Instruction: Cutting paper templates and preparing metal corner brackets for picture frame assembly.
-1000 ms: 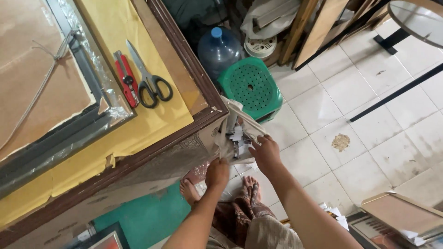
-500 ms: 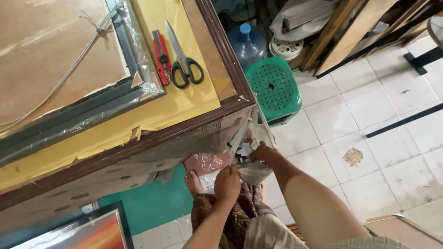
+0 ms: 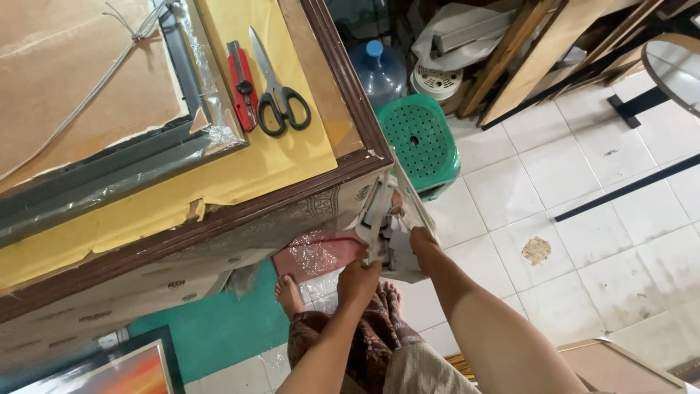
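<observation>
**Two hands on a bundle of pale strips below the table corner**

Far left, one large picture frame (image 3: 109,168) lies face down on the table (image 3: 343,109), its brown backing board crossed by one hanging cord (image 3: 87,95) and its grey moulding wrapped in clear film. Under it lies a yellow sheet (image 3: 292,146), torn along its lower edge. On that sheet, side by side and nearly touching, lie one red utility knife (image 3: 243,84) and one pair of black-handled scissors (image 3: 277,91). At the bottom left, on the floor, one framed picture with orange tones (image 3: 124,368) shows only its corner.

Below the table's corner, the left hand (image 3: 359,281) is closed around the lower end of a bundle of pale strips (image 3: 394,219), which stands almost upright against the table's patterned side. Just right of it, the right hand (image 3: 421,237) touches the same bundle higher up; the strips hide its fingers, so I cannot tell whether it is clenched or loose. A reddish film-wrapped piece (image 3: 317,254) sticks out from under the table, just left of the hands. Two bare feet (image 3: 290,295) stand on the tiles below, partly covered by the forearms.

Further right stand one green plastic stool (image 3: 421,142), one blue water bottle (image 3: 379,69) behind it, and one white fan (image 3: 437,80). Wooden boards (image 3: 525,58) lean beyond. One round mirror (image 3: 674,69) sits far right.
</observation>
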